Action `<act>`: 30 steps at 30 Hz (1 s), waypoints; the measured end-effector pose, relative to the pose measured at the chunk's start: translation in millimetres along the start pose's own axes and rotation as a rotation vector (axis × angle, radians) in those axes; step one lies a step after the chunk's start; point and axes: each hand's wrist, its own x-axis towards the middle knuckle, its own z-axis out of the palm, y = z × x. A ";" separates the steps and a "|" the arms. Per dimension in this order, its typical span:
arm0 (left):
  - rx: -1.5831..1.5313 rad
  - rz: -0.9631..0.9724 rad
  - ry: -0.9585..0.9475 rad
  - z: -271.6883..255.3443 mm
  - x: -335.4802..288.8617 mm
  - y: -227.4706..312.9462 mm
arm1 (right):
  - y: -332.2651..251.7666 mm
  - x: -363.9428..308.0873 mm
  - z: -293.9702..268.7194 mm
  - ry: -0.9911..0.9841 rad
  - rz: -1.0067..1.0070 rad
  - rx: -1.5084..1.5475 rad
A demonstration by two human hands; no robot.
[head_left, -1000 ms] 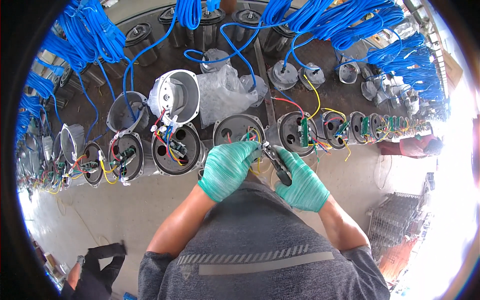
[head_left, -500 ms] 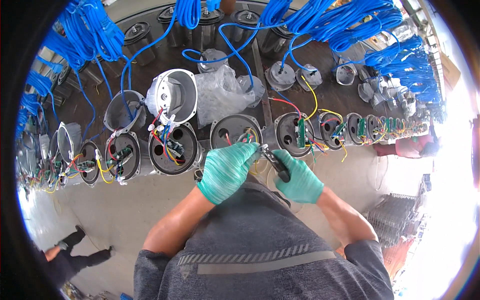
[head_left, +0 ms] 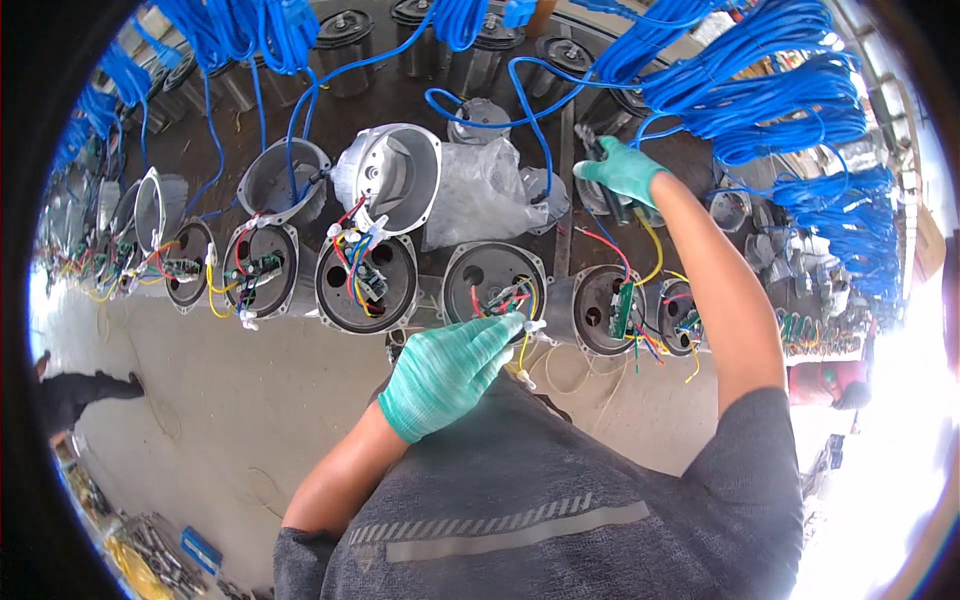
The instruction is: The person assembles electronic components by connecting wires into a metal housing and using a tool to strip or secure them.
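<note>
Workbench (head_left: pixel 250 370) of pale, dusty surface carrying a row of round motor housings, open faces turned up toward the camera, with bundles of blue cable (head_left: pixel 800 90) hanging behind them. Left hand (head_left: pixel 445 372), in a green glove, rests at the near rim of the central motor housing (head_left: pixel 493 290); its fingertips (head_left: pixel 510 325) are drawn together on the coloured wire leads (head_left: pixel 505 298) that spill from the housing's opening, just above and touching the fingers. Right hand (head_left: pixel 622 170), also green-gloved, is stretched away to the far side of the bench, fingers closed around a dark, slender tool (head_left: pixel 592 150). The tool's long axis runs roughly from near-right to far-left, its free end projecting beyond the fingertips toward the blue cables. A crumpled clear plastic bag (head_left: pixel 485 195) lies between the two hands, left of the right fingers.
</note>
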 end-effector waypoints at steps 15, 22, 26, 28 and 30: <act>-0.192 -0.519 0.234 1.2 -26.5 1.8 | 27.1 96.7 83.5 -0.034 -0.283 -0.414; -0.650 -0.757 0.201 6.1 -0.5 0.6 | -45.6 -113.5 -1.2 0.101 -0.543 -0.177; -0.800 -0.783 0.194 10.1 1.0 -4.4 | -66.2 -196.7 27.6 0.047 -0.711 0.067; -0.800 -0.747 0.200 14.9 0.1 -9.6 | -61.8 -205.1 64.2 0.098 -0.755 0.192; -0.798 -0.711 0.227 14.7 -2.3 -13.7 | -73.3 -208.6 85.3 0.045 -0.609 0.324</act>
